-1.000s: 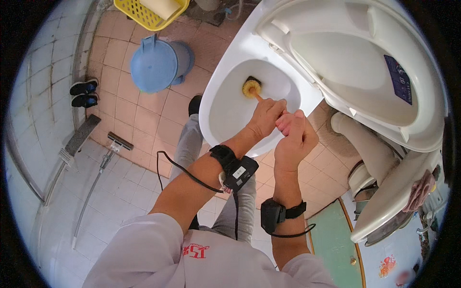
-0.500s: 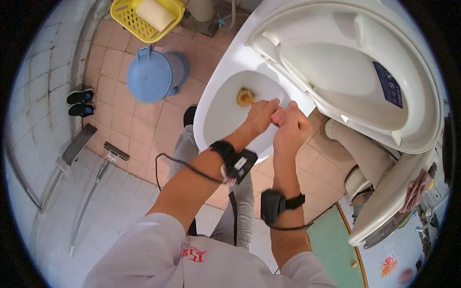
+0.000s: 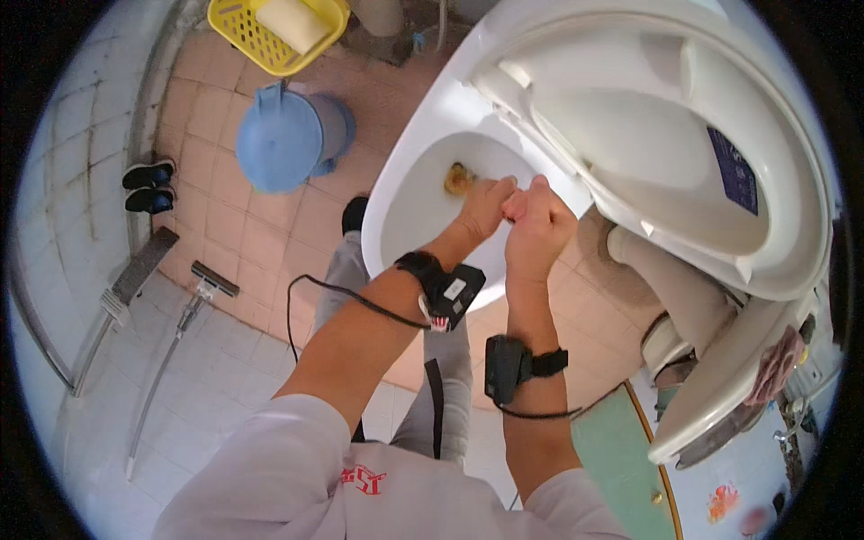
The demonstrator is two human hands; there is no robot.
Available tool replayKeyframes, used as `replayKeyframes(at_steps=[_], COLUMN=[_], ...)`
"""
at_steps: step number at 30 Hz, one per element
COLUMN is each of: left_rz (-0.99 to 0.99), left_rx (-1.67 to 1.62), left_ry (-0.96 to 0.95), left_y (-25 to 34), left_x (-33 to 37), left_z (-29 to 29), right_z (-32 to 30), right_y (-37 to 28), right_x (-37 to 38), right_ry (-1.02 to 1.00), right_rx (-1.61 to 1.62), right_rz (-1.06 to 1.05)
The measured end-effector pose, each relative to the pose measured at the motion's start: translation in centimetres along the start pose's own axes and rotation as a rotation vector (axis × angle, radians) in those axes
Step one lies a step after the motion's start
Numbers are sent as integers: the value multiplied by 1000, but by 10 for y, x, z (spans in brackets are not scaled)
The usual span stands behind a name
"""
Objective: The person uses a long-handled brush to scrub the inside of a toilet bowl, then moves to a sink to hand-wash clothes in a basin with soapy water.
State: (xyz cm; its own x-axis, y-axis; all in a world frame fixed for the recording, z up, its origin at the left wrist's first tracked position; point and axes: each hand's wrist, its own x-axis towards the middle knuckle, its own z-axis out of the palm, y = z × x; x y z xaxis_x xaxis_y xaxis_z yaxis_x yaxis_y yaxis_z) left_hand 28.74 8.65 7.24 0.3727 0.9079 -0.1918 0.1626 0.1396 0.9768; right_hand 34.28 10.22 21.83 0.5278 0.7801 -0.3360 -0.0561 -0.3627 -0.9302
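Observation:
Over the open toilet bowl (image 3: 418,211) my left hand (image 3: 487,209) and my right hand (image 3: 542,230) are brought together, side by side near the bowl's right inner wall. Both are closed, knuckles up, with the fingers curled in and meeting at the thumbs. Whatever they may hold between them is hidden by the fingers. Just beyond the left hand, a yellow-brown patch (image 3: 458,178) marks the drain at the bottom of the bowl. The white toilet seat and lid (image 3: 630,117) stand raised at the right. A black device is strapped to each of my forearms.
A blue lidded bin (image 3: 281,139) stands left of the toilet, below a yellow basket (image 3: 247,38). Dark shoes (image 3: 148,186), a flat mop (image 3: 144,265) and a squeegee (image 3: 214,278) are along the left wall. A washbasin (image 3: 720,396) with a pink cloth (image 3: 776,367) is at lower right.
My joined hands have shifted slightly left and away from me, still closed. The yellowish streak between the drain patch and my left hand shows less now. The view has moved a little.

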Motion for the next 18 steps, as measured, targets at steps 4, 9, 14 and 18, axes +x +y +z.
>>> replayKeyframes(at_steps=[4,9,14,18], left_rz=[5,-185,233,54], left_rx=[164,-98,86,33], left_ry=[-68,-33,130,-29], left_y=[44,18,27,26], left_x=[-25,-11,-50,-49], left_z=[-4,-4,-1,-20], right_z=[-24,-13,-24,-14], right_y=[-7,13,-3,-2], right_x=[-34,-13,-51,-56], right_ry=[47,-14,-42,-118], right_rx=[36,21,-80,-170], right_rz=[-12,-90,-117,-168])
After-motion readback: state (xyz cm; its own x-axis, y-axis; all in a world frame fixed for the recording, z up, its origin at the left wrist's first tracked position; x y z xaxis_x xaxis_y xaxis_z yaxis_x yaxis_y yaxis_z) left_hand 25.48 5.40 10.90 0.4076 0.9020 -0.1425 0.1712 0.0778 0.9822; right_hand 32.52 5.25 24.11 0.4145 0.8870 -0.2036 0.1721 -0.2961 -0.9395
